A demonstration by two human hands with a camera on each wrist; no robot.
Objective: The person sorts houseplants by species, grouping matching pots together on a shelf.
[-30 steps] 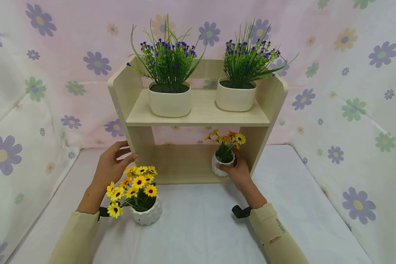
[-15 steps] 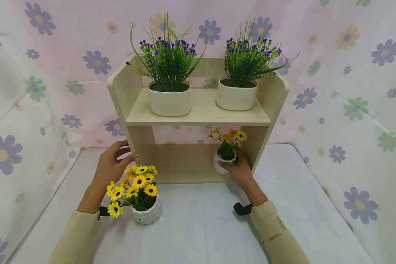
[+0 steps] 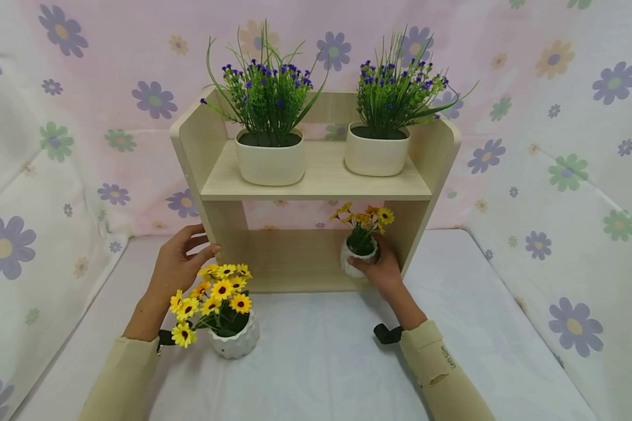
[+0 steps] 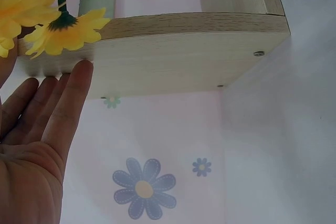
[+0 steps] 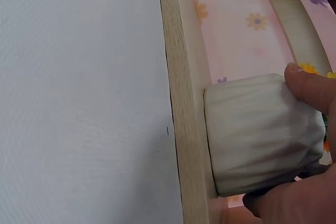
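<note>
My right hand [image 3: 384,266] grips the white ribbed pot of a small potted yellow flower plant [image 3: 358,248], thumb in front and fingers around the far side. The pot stands upright on the right of the lower board of a light wooden shelf [image 3: 295,263]; the right wrist view shows the pot's base [image 5: 210,145] against that board. At the shelf's left side panel, my left hand [image 3: 176,260] holds the front edge, thumb at the edge and fingers against the outer face [image 4: 173,61]. A second potted yellow flower plant [image 3: 234,339] stands on the table before the left hand.
Two cream pots with purple flowers stand on the upper board, a left one [image 3: 270,164] and a right one [image 3: 377,155]. White cloth covers the table [image 3: 316,362]. Flower-print cloth [image 3: 110,117] hangs behind and at both sides.
Over the first half second, my right hand shifted the small potted plant slightly right and back on the lower board; since then it has stayed put. The left hand has kept its place.
</note>
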